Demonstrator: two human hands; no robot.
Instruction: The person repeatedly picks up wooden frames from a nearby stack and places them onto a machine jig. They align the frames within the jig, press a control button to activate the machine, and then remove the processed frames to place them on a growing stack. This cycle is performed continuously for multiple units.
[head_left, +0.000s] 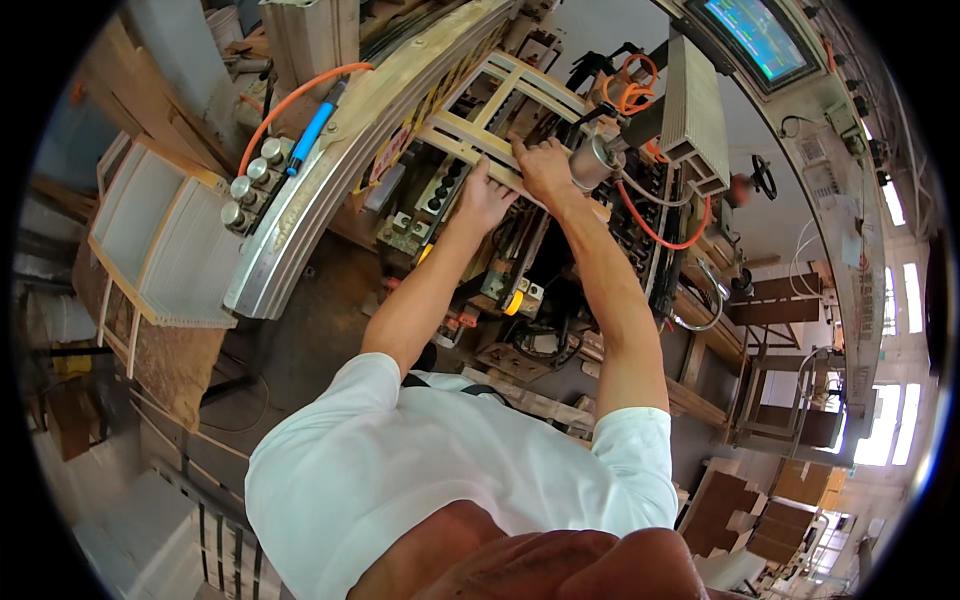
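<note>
A pale wooden frame with crossbars lies on the machine bed in front of me. At its near rail my left hand is closed, with the fingertips over the wood. Close by on the right, my right hand also grips that rail, its fingers bent over the edge. A metal cylinder stands just right of my right hand. Dark machine parts partly show below the frame.
A curved metal beam runs along the left, with a blue air gun and several round knobs on it. Orange hoses loop at the right. A lit screen hangs at upper right. White slatted frames are stacked far left.
</note>
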